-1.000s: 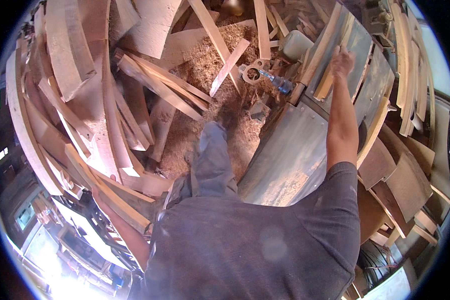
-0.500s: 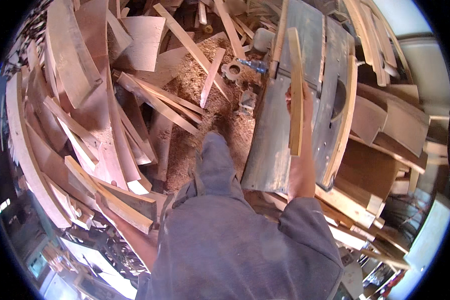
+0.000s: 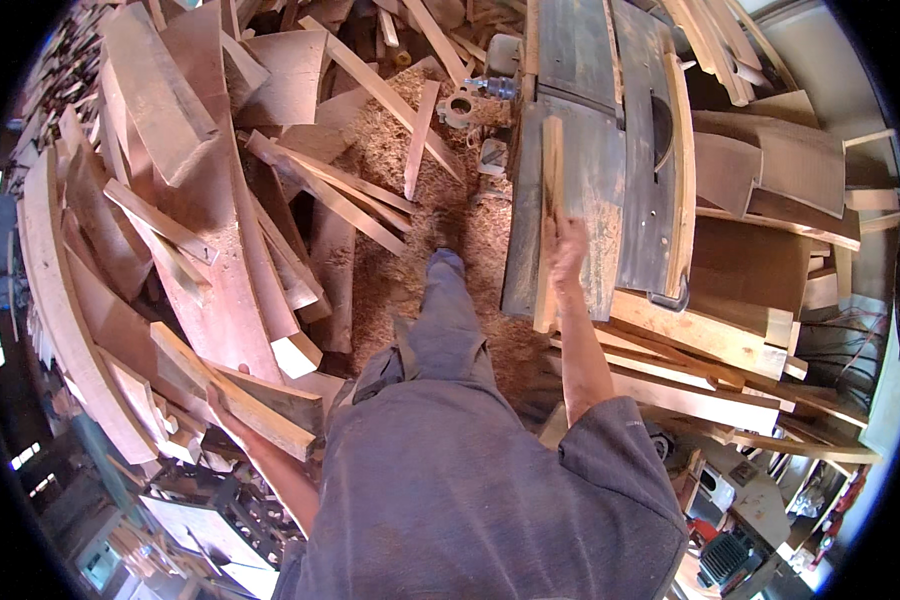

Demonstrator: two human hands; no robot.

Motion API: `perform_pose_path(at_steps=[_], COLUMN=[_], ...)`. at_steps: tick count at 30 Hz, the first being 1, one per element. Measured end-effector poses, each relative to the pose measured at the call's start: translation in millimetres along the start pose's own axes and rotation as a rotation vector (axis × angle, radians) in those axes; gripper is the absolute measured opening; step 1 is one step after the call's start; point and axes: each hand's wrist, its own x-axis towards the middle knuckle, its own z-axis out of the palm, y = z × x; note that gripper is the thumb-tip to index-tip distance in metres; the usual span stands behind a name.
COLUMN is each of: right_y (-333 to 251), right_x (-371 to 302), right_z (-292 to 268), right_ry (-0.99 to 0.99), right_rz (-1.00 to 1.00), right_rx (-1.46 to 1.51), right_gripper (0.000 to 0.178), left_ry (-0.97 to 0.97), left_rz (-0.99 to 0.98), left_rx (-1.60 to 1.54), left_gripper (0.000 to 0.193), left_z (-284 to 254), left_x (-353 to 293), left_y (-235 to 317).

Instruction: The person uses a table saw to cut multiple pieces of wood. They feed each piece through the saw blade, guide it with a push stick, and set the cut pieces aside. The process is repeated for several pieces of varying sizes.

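Observation:
A narrow wooden strip [image 3: 553, 160] lies lengthwise along the left part of a grey metal machine table [image 3: 595, 160]. My right hand [image 3: 568, 248] is closed around the near part of this strip. Low on the left, my left hand [image 3: 222, 402] grips a second, thicker wooden strip [image 3: 260, 418], which slants down to the right beside the stacked boards. That strip hides some of its fingers. Sawdust is scattered over the table surface by the right hand. Right of it, a dark curved slot [image 3: 662, 130] shows in the table.
Wide curved boards [image 3: 195, 200] are piled on the left. Sawdust [image 3: 385, 150] and loose offcuts [image 3: 420, 140] cover the floor ahead of my leg. A cutter head with a metal shaft [image 3: 495, 88] juts from the table's left side. More planks [image 3: 710, 335] lie on the right.
My right hand has drawn its strip nearer to me and leftward on the table. My left hand keeps its grip on the other strip. The view has shifted slightly.

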Motion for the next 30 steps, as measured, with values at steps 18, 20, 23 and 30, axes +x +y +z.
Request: perform_pose_path(at_steps=[18,20,23,30], right_y=[-5.0,-6.0,-7.8,-9.4], right_x=[-25.0,-9.1,13.9,69.3], right_z=[12.1,18.4,15.9,34.4], right_ry=[0.040,0.048,0.077,0.053], right_rz=[0.035,0.189,-0.100,-0.106], right_rx=[0.137,0.470,-0.155,-0.268], right_gripper=[0.038,0.037,0.036,0.032], left_ry=[-0.056,-0.072,-0.071,-0.057], left_rz=[-0.156,-0.160,-0.138,-0.109], left_rx=[-0.015,-0.015,0.003,-0.017], left_gripper=[0.091,0.090,0.088,0.088], left_z=[25.3,27.0,35.0,39.8], left_x=[-42.3,-41.1,-42.8,-26.1], left_y=[-8.6,-8.7,-7.2,-22.3])
